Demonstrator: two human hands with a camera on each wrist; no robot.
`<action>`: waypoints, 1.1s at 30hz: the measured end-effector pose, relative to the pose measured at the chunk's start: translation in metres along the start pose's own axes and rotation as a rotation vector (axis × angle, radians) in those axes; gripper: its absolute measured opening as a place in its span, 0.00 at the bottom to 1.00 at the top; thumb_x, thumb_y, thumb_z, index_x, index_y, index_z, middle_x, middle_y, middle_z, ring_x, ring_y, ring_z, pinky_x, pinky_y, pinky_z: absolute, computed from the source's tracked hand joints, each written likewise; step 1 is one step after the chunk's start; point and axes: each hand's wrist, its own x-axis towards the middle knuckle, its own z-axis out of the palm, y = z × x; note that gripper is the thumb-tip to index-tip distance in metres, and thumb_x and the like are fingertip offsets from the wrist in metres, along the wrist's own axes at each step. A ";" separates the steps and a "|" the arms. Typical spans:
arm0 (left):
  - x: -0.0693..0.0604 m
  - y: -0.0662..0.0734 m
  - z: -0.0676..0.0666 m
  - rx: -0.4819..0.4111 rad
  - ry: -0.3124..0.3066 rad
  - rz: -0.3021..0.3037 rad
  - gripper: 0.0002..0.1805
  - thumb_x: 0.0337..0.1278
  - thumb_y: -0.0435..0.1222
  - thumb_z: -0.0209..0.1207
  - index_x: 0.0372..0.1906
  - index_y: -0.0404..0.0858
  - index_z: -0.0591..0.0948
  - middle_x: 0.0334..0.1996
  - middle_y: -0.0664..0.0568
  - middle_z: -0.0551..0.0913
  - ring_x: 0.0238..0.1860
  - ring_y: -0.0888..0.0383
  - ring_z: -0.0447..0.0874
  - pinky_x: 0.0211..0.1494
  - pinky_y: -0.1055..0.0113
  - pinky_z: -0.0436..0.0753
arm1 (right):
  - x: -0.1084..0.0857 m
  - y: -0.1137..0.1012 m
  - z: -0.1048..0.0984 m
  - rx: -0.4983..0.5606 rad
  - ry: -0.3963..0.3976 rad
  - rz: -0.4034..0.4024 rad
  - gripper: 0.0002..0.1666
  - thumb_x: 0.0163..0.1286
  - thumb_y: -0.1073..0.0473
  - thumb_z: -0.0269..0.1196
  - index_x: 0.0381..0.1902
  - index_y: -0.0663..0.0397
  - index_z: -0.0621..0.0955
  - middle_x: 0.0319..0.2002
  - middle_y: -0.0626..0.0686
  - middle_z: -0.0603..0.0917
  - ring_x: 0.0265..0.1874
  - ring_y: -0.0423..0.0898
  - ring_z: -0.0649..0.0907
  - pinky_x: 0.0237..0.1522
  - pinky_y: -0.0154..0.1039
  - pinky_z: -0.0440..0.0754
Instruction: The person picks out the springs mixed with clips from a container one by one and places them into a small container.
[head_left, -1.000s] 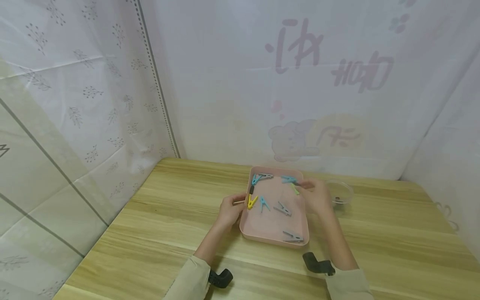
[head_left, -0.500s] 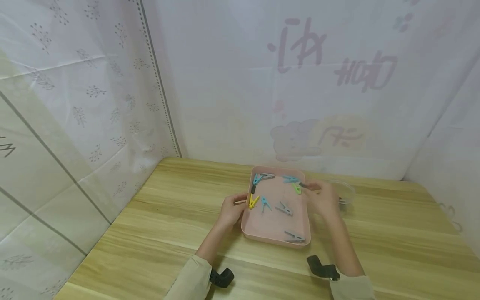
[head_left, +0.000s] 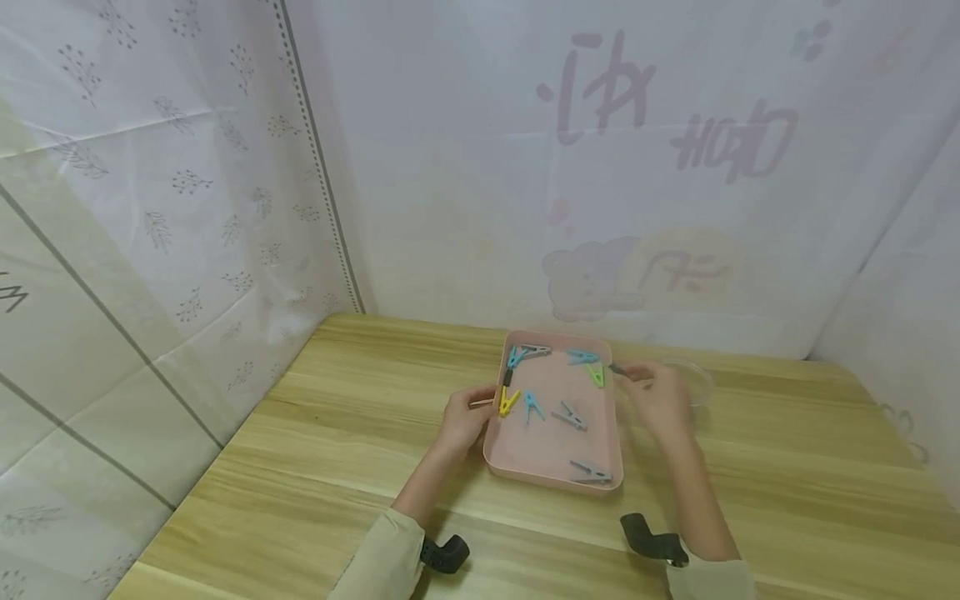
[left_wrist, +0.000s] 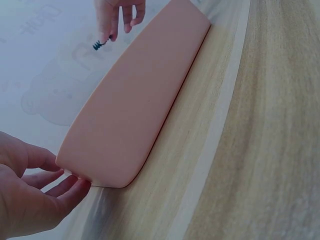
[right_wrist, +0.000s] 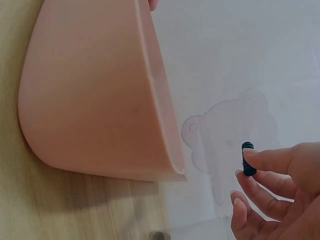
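Observation:
My right hand (head_left: 660, 400) pinches a small dark ridged cylinder (right_wrist: 248, 159) between thumb and fingertips, just outside the right rim of a pink tray (head_left: 540, 454). In the right wrist view the cylinder is held apart from the tray wall. My left hand (head_left: 462, 419) grips the tray's left side, thumb at the rim and fingers against the wall in the left wrist view. Inside the tray lie a yellow clothespin (head_left: 507, 403), a green clothespin (head_left: 596, 375), several blue clothespins (head_left: 532, 406) and several grey clothespins (head_left: 572, 416). A black piece (head_left: 508, 377) lies by the left wall.
A round clear container (head_left: 701, 387) stands right of the tray, partly hidden behind my right hand. Wooden tabletop (head_left: 337, 400) surrounds the tray. A printed curtain (head_left: 450, 167) hangs behind the table, and another patterned sheet hangs at the left.
My right hand has moved right, from over the tray to beyond its right rim, carrying the dark cylinder. The green clothespin has come into full view. My left hand stays on the tray.

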 end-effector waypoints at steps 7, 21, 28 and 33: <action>0.005 0.002 0.004 0.001 0.019 -0.002 0.23 0.68 0.23 0.56 0.66 0.22 0.78 0.64 0.30 0.81 0.65 0.35 0.82 0.66 0.50 0.85 | 0.009 0.004 -0.008 0.013 0.003 -0.011 0.17 0.76 0.61 0.65 0.55 0.70 0.84 0.52 0.72 0.86 0.41 0.61 0.86 0.31 0.35 0.81; 0.005 0.003 0.006 0.007 0.013 0.001 0.23 0.70 0.24 0.56 0.67 0.23 0.77 0.65 0.30 0.80 0.65 0.35 0.81 0.67 0.48 0.83 | 0.013 0.012 -0.023 -0.008 0.067 0.010 0.16 0.76 0.61 0.66 0.53 0.70 0.85 0.54 0.73 0.86 0.25 0.43 0.84 0.18 0.31 0.78; 0.004 0.003 0.006 -0.001 0.023 -0.002 0.23 0.69 0.24 0.57 0.66 0.23 0.78 0.64 0.30 0.80 0.65 0.35 0.81 0.66 0.47 0.84 | 0.012 0.017 -0.029 -0.023 0.069 0.038 0.19 0.76 0.60 0.65 0.56 0.70 0.84 0.55 0.71 0.86 0.31 0.45 0.83 0.23 0.32 0.76; 0.006 0.002 0.007 -0.008 0.023 -0.002 0.23 0.69 0.23 0.56 0.66 0.22 0.78 0.64 0.30 0.81 0.65 0.35 0.81 0.66 0.48 0.84 | 0.011 0.018 -0.035 -0.013 0.062 0.066 0.21 0.77 0.57 0.64 0.58 0.69 0.83 0.56 0.71 0.85 0.32 0.47 0.84 0.22 0.32 0.76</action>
